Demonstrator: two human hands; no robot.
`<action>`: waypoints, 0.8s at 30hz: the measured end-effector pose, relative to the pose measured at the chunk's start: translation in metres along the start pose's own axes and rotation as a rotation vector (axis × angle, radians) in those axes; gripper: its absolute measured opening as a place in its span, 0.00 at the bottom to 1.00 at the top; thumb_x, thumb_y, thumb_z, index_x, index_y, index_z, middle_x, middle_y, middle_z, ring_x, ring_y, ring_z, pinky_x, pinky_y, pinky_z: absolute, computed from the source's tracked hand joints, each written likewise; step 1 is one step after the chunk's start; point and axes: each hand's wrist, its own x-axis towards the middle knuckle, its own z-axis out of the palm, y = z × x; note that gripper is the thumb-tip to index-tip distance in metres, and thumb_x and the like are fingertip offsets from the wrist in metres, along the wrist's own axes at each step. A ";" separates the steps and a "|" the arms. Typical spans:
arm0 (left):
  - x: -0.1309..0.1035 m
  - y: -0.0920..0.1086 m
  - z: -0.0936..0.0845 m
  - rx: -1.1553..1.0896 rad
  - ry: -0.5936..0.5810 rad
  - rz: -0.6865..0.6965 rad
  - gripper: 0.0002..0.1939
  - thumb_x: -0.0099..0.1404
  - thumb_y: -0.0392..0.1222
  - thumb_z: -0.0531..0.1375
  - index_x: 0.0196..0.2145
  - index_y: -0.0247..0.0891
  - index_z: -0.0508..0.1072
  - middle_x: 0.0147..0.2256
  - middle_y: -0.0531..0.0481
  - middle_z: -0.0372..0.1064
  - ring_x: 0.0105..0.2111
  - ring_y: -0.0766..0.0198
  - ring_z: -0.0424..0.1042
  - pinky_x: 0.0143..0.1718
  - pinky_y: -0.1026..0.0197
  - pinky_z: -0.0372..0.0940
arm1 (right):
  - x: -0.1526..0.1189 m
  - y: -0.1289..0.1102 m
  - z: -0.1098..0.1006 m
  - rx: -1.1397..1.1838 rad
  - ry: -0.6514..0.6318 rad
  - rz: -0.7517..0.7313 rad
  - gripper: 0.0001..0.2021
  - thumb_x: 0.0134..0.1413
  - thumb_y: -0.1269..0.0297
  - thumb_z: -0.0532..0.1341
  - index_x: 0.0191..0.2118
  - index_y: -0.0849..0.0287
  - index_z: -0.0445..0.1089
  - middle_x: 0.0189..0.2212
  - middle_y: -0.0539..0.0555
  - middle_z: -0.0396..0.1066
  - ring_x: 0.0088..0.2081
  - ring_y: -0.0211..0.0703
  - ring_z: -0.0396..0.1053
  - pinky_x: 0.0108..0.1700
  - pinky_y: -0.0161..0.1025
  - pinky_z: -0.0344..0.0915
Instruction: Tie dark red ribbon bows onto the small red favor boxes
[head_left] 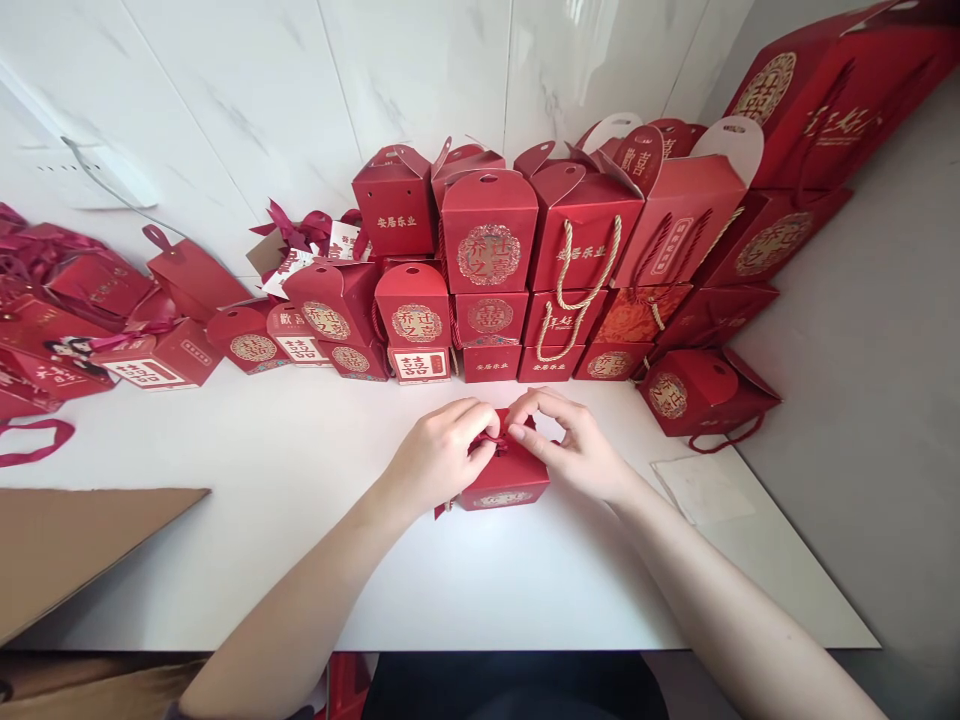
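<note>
Pinching dark-red fabric ribbon (502, 447), the left hand (446, 450) sits near the right hand (576, 440), whose hold I cannot tell, atop a small gold-printed red cardboard box (510, 477) on the smooth white tabletop (510, 590). Uneven pulling could skew the ribbon or crease the box.

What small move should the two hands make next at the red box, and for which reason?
Perhaps draw the ribbon gently snug: the left hand and the right hand are both at it on top of the red box, where it looks bunched, though the hands partly hide it.
</note>
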 end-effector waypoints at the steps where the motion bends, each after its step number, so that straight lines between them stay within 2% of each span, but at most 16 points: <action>1: 0.000 0.000 0.000 -0.010 -0.004 0.015 0.08 0.61 0.27 0.53 0.30 0.39 0.62 0.29 0.54 0.66 0.28 0.67 0.65 0.32 0.64 0.61 | 0.000 0.000 0.000 0.019 0.018 0.041 0.06 0.61 0.60 0.59 0.35 0.54 0.70 0.38 0.53 0.71 0.42 0.46 0.68 0.51 0.47 0.63; 3: 0.000 -0.001 0.000 -0.022 -0.011 0.027 0.08 0.62 0.27 0.53 0.31 0.39 0.62 0.30 0.53 0.66 0.30 0.67 0.65 0.33 0.64 0.62 | 0.001 0.001 0.000 0.067 0.016 0.119 0.08 0.62 0.59 0.58 0.34 0.54 0.72 0.45 0.55 0.70 0.50 0.47 0.67 0.55 0.48 0.60; 6: -0.001 -0.001 0.001 -0.033 -0.001 0.026 0.09 0.62 0.27 0.53 0.32 0.40 0.61 0.30 0.53 0.66 0.31 0.66 0.67 0.35 0.64 0.62 | 0.002 0.001 0.002 0.199 -0.077 0.218 0.11 0.61 0.56 0.60 0.33 0.55 0.74 0.51 0.56 0.68 0.56 0.49 0.64 0.58 0.49 0.58; 9: -0.003 -0.002 0.003 -0.021 0.014 0.055 0.08 0.63 0.27 0.54 0.34 0.40 0.62 0.32 0.53 0.68 0.32 0.66 0.68 0.36 0.64 0.64 | 0.003 0.002 0.003 0.314 -0.120 0.269 0.10 0.59 0.55 0.61 0.33 0.55 0.76 0.50 0.56 0.70 0.58 0.51 0.64 0.59 0.50 0.59; 13: -0.004 -0.001 0.004 0.044 0.016 0.097 0.06 0.66 0.30 0.53 0.35 0.40 0.63 0.32 0.52 0.68 0.33 0.65 0.69 0.36 0.63 0.64 | 0.003 0.004 0.002 0.367 -0.160 0.296 0.10 0.55 0.54 0.64 0.32 0.54 0.77 0.44 0.55 0.75 0.60 0.52 0.61 0.61 0.51 0.56; 15: -0.002 0.002 0.003 0.047 0.003 0.085 0.05 0.66 0.31 0.53 0.35 0.40 0.64 0.33 0.52 0.69 0.33 0.65 0.70 0.36 0.63 0.64 | 0.002 0.007 0.001 0.397 -0.156 0.309 0.10 0.53 0.53 0.66 0.32 0.54 0.78 0.46 0.55 0.75 0.60 0.52 0.62 0.60 0.50 0.57; 20: 0.005 0.006 -0.017 -0.092 -0.103 -0.024 0.10 0.61 0.32 0.60 0.40 0.39 0.65 0.40 0.51 0.69 0.41 0.62 0.69 0.44 0.60 0.64 | -0.001 0.007 0.003 0.521 -0.175 0.385 0.12 0.53 0.54 0.66 0.34 0.57 0.78 0.57 0.57 0.67 0.53 0.52 0.69 0.53 0.48 0.64; 22: 0.008 0.004 -0.030 -0.134 -0.136 -0.075 0.12 0.59 0.35 0.63 0.40 0.39 0.67 0.40 0.51 0.69 0.41 0.62 0.68 0.45 0.59 0.63 | -0.001 0.005 0.003 0.522 -0.175 0.383 0.10 0.54 0.55 0.66 0.35 0.57 0.78 0.59 0.56 0.64 0.55 0.52 0.68 0.56 0.47 0.62; 24: 0.009 0.000 -0.040 -0.142 -0.179 -0.101 0.08 0.60 0.39 0.64 0.36 0.39 0.69 0.37 0.53 0.69 0.38 0.64 0.67 0.43 0.60 0.62 | -0.001 0.004 0.003 0.495 -0.167 0.381 0.09 0.55 0.56 0.65 0.35 0.56 0.78 0.59 0.56 0.64 0.58 0.52 0.64 0.59 0.47 0.58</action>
